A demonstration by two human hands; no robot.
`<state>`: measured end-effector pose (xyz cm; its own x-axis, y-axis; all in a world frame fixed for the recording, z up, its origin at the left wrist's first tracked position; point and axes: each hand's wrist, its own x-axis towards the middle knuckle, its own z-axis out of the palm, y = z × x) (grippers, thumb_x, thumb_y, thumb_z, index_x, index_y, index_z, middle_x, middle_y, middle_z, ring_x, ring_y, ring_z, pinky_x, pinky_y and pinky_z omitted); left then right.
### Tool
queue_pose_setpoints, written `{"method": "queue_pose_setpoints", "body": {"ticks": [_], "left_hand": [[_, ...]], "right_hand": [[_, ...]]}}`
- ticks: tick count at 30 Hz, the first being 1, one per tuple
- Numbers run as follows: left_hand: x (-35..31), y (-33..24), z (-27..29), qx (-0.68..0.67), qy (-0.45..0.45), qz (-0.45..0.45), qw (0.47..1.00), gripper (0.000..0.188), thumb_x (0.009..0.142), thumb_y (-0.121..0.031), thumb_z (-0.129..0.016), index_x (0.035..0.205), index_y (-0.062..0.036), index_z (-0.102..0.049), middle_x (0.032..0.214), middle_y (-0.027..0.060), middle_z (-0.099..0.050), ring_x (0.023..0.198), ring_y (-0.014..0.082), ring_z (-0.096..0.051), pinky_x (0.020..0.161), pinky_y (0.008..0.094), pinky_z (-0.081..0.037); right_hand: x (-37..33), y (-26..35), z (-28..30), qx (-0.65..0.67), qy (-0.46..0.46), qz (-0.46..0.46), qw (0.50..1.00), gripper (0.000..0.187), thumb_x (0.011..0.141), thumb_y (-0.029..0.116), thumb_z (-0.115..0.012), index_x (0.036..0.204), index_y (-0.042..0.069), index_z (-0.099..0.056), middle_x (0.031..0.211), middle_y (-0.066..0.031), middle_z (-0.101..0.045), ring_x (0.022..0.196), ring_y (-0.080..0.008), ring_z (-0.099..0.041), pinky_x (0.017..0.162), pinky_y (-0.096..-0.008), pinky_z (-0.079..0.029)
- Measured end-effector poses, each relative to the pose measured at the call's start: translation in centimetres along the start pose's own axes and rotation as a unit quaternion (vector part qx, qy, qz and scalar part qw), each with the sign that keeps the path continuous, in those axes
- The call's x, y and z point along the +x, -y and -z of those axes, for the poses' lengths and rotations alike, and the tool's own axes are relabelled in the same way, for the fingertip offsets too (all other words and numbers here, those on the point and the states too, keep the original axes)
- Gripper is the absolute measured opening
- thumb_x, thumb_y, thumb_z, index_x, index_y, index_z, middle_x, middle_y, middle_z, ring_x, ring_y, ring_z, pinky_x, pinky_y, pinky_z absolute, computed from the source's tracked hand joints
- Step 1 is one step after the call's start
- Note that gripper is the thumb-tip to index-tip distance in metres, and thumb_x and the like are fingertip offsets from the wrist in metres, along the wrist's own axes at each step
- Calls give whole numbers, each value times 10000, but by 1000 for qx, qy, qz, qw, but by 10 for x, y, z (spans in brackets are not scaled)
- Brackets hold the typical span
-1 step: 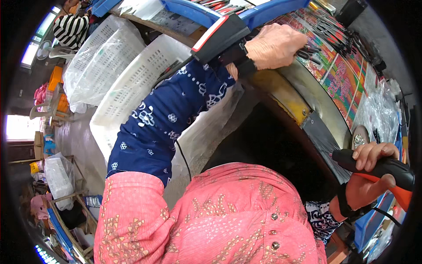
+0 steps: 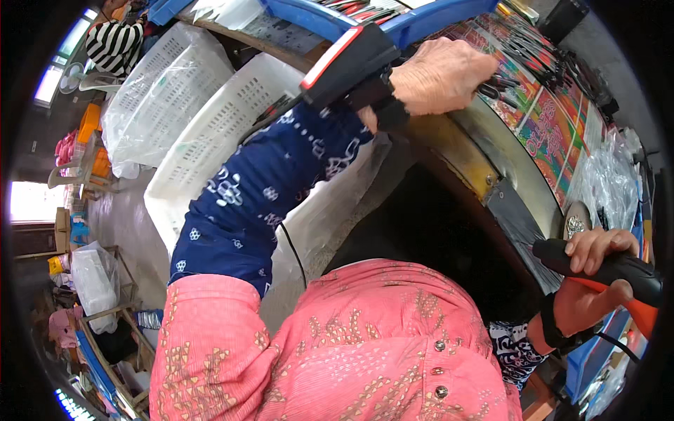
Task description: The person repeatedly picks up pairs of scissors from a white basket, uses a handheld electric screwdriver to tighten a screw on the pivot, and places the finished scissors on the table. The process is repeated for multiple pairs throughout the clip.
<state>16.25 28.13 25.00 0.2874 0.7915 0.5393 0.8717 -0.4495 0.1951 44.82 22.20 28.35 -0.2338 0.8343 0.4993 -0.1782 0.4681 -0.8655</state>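
Note:
My left hand (image 2: 444, 76) reaches over the bench at the top centre, its fingers curled closed. Anything inside the grip is hidden. Beside its knuckles lie several dark slender tools (image 2: 500, 90). A black strap and a boxy black device (image 2: 351, 64) with a red and white edge sit at that wrist. At the far right, my right hand (image 2: 597, 261) wraps round a thick black-and-orange handheld tool (image 2: 621, 275). The tool's rounded black end points left; its exact kind does not show.
Blue trays (image 2: 439, 22) hold red and black tools at the top. More such tools (image 2: 530, 49) lie on a colourful printed sheet (image 2: 547, 133). White plastic-lined baskets (image 2: 210, 126) stand at left. Clear plastic bags (image 2: 609, 172) lie at right. A person in stripes (image 2: 112, 48) is far left.
My left hand has shifted slightly to the right, toward the dark tools on the bench. My right hand and its tool stay nearly in place.

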Motion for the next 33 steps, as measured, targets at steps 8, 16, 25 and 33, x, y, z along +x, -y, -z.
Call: {"method": "queue_pose_setpoints", "body": {"ticks": [8, 16, 25, 33], "left_hand": [[-109, 11, 92, -42, 113, 14, 993, 269, 750, -28, -676, 976, -44, -531, 666, 138, -567, 583, 303, -586, 532, 379, -439], [-298, 93, 51, 140, 222, 368, 892, 55, 725, -45, -579, 780, -52, -582, 725, 195, -609, 739, 402, -599, 608, 490, -457], [-386, 111, -24, 173, 232, 426, 857, 85, 741, -44, -579, 821, -34, -553, 694, 202, -614, 684, 402, -611, 558, 483, -478], [-381, 91, -48, 244, 251, 422, 836, 301, 723, -48, -604, 1013, 9, -543, 869, 165, -609, 803, 339, -639, 587, 418, -553]], "right_hand": [[2, 3, 3, -15, 4, -5, 1000, 713, 742, 675, -608, 998, 34, -431, 655, -12, -400, 553, -120, -418, 589, -278, -373], [4, 0, 3, -29, 40, -13, 999, 670, 789, 641, -586, 1032, 36, -431, 683, -6, -395, 598, -117, -411, 650, -282, -366], [8, 3, 0, -55, 76, -22, 995, 585, 814, 549, -626, 1058, 54, -431, 721, -6, -388, 654, -128, -407, 716, -291, -362], [14, 2, -8, -35, 110, -37, 993, 517, 837, 477, -624, 1063, 56, -426, 731, -13, -389, 684, -135, -411, 735, -291, -355]]}}
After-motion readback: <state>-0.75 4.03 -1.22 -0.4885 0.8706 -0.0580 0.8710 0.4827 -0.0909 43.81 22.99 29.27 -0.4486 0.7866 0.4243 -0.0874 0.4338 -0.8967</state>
